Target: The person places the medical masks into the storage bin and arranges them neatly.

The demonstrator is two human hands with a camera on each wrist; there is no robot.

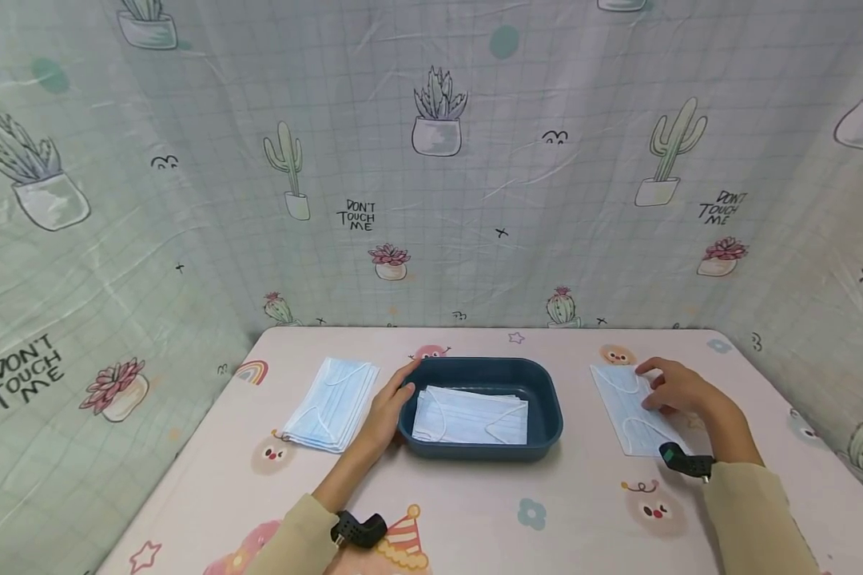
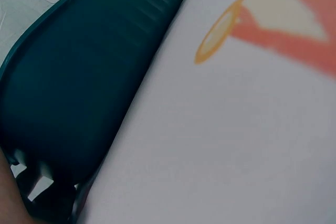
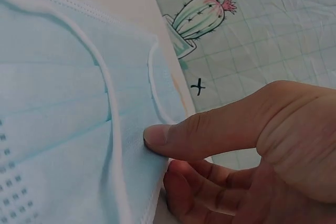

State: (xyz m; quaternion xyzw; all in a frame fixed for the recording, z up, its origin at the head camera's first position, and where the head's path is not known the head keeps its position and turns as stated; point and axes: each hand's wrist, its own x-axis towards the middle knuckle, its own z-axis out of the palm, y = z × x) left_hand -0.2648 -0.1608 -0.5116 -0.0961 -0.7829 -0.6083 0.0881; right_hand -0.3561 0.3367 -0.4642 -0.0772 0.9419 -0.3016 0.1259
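Observation:
In the head view, a dark teal plastic basket (image 1: 480,452) stands mid-table with several light blue disposable face masks (image 1: 467,417) lying in it. My left hand (image 1: 384,411) grips the basket's left end at the rim. The left wrist view shows the basket's outer wall (image 2: 79,72) close up, the hand mostly out of frame. At the right, my right hand (image 1: 683,391) pinches the edge of a face mask (image 1: 629,411). In the right wrist view, the thumb lies on top of this mask (image 3: 63,108) and the other fingers are at its edge, partly hidden beneath.
A stack of blue face masks (image 1: 331,403) lies on the table left of the basket. The pale pink tabletop (image 1: 475,519) carries cartoon prints. A cactus-printed cloth (image 1: 503,192) hangs behind the table and along both sides.

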